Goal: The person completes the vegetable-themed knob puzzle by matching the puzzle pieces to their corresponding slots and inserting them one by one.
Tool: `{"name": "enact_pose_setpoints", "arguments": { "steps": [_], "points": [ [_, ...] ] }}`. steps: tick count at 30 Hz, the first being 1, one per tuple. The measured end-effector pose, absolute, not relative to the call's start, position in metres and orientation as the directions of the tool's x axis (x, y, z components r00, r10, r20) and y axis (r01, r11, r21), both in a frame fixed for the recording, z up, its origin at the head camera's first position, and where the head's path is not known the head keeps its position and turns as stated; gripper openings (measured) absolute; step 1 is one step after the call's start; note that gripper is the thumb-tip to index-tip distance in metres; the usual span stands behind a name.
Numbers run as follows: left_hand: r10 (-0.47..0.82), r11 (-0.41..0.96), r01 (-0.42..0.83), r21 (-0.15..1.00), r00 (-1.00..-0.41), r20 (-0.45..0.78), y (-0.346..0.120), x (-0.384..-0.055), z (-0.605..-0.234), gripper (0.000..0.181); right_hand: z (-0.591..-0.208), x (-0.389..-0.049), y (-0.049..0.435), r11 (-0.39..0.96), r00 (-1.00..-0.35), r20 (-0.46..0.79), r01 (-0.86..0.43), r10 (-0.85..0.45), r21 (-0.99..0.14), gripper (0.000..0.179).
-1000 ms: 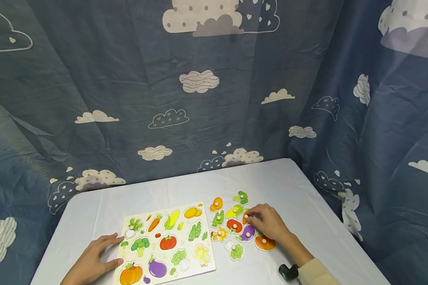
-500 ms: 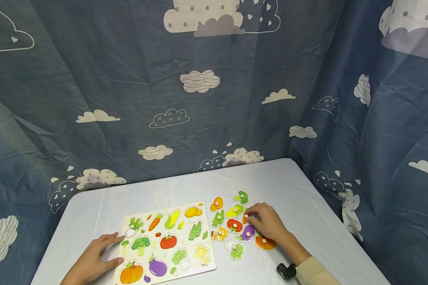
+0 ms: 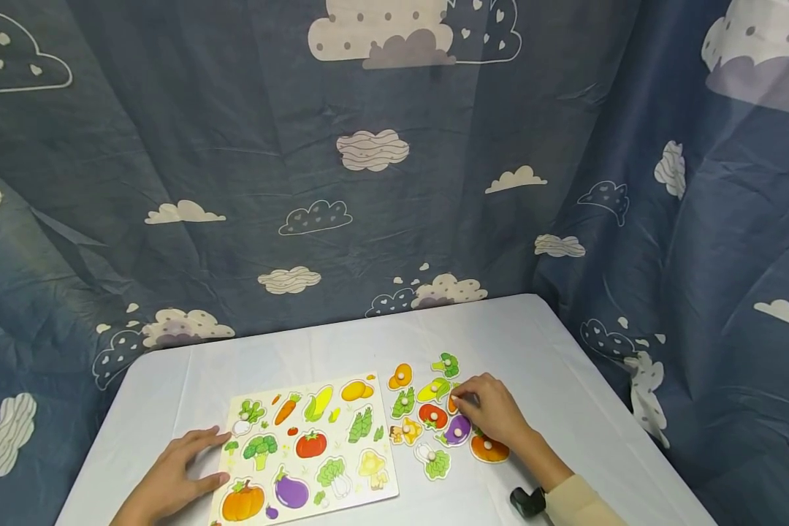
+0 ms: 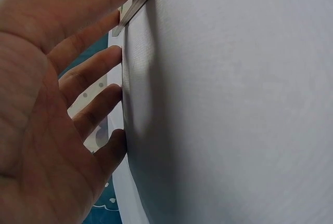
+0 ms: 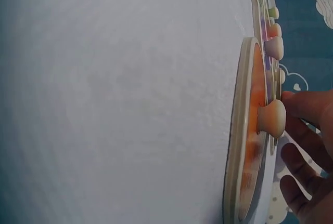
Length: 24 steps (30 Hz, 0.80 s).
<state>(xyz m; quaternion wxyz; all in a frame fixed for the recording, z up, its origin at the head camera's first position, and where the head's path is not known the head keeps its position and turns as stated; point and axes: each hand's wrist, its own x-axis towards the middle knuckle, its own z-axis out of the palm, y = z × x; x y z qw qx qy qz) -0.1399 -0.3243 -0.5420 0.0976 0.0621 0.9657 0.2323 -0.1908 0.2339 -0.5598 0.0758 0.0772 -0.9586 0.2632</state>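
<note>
Hardly anything has moved since the earlier frame beyond a slight shift of view; the right hand [image 3: 493,413] keeps its place at the carrot piece [image 3: 451,404]. Its fingers are drawn together, seemingly pinching that piece by its knob, probably because a flat shape offers little else to grip; the contact is partly hidden. The piece lies under the fingers on the bench [image 3: 513,329], just beside the corn piece [image 3: 431,392] and eggplant piece [image 3: 456,432]. Spread, holding nothing, the left hand [image 3: 171,475] touches the left edge of the puzzle board [image 3: 338,431], likely steadying it.

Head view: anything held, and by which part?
Right hand pinches a flat, mostly hidden orange piece, apparently by its knob; left hand holds nothing, touching the rectangular white board.
</note>
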Motion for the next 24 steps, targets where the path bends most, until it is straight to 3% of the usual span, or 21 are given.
{"name": "enact_pose_setpoints", "arguments": {
  "steps": [24],
  "points": [
    [0.175,0.881,0.096,0.464,-0.976,-0.132,-0.327,-0.138,-0.544,0.075,-0.537,-0.197,0.223,0.785,-0.969,0.234,-0.205,-0.078,-0.585,0.012]
  ]
}}
